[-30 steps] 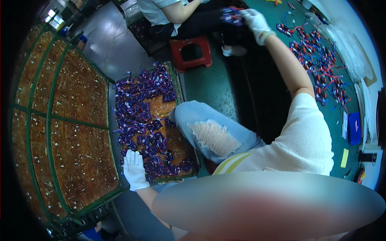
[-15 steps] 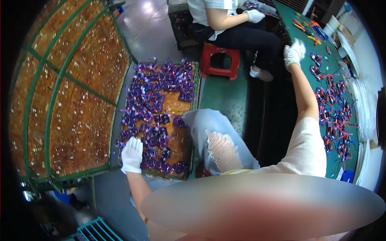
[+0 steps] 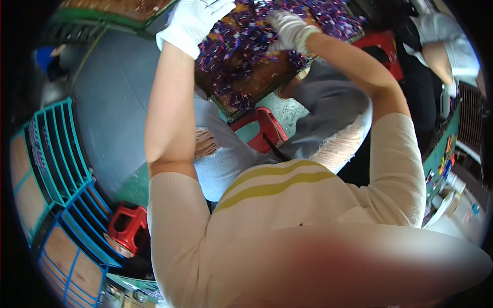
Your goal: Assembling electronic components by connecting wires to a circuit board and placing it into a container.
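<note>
My left hand (image 3: 192, 23), in a white glove, is held at the left side of a wooden board (image 3: 262, 79), its fingers stretched out and holding nothing I can see. Over the middle of that board reaches my right hand (image 3: 290, 31), gloved too and smeared by motion; its fingers and anything in them cannot be made out. Small purple wired parts (image 3: 233, 51), with red and blue leads and white ends, lie spread across the board around both hands. Bare wood shows between some of them.
My knees flank a red stool (image 3: 269, 128) at the board's near corner. Another red stool (image 3: 387, 49) stands by a seated co-worker (image 3: 444, 49) at right. A green bench (image 3: 439, 146) runs along the right. Blue-green metal racks (image 3: 64, 154) and a red stool (image 3: 126, 228) are at left.
My right hand has left the green bench and swung over to the board of purple parts. My left hand stays by the board's side, fingers out. The whole view has turned.
</note>
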Motion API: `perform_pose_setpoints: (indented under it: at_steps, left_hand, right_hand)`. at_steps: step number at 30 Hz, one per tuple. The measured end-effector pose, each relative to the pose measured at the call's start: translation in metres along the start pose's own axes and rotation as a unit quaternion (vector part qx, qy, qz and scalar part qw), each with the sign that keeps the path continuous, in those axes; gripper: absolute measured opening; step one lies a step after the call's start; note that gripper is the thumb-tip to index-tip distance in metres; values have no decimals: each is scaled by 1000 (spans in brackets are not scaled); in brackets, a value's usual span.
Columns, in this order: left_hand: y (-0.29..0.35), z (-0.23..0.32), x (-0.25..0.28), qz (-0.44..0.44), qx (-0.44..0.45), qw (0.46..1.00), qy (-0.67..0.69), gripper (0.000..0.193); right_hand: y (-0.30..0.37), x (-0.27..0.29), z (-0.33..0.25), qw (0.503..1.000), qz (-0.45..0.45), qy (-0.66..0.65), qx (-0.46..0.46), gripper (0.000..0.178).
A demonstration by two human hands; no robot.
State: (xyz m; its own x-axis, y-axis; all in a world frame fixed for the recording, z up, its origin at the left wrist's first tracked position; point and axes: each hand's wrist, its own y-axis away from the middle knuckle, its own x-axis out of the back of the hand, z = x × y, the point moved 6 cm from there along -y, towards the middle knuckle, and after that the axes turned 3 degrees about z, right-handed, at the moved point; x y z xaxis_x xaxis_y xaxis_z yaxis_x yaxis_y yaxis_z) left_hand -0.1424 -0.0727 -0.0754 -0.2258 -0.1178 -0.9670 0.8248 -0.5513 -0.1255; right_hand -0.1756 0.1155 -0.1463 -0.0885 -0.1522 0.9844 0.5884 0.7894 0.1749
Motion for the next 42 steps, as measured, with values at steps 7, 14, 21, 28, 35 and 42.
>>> perform_pose_setpoints:
  at_steps: [7, 14, 21, 28, 35, 42]
  left_hand:
    - [12, 0, -23, 370, -127, 905, -166, 42]
    - [37, 19, -38, 390, -177, 892, -143, 39]
    - [43, 29, -16, 60, -189, 968, -154, 40]
    - [37, 22, -33, 268, -188, 936, -131, 39]
    - [29, 23, -25, 225, -215, 928, -203, 37]
    - [14, 0, -27, 156, -117, 980, -36, 38]
  right_hand:
    - [-33, -93, -65, 981, 30, 187, 36, 60]
    - [-36, -105, -59, 947, -206, 213, 126, 19]
    - [-28, -92, -61, 957, -157, 159, 185, 17]
    - [-15, -92, -60, 956, -144, 134, 220, 18]
    - [-37, -8, -59, 973, -67, 109, 190, 24]
    - [-37, -19, -38, 972, -152, 150, 99, 29]
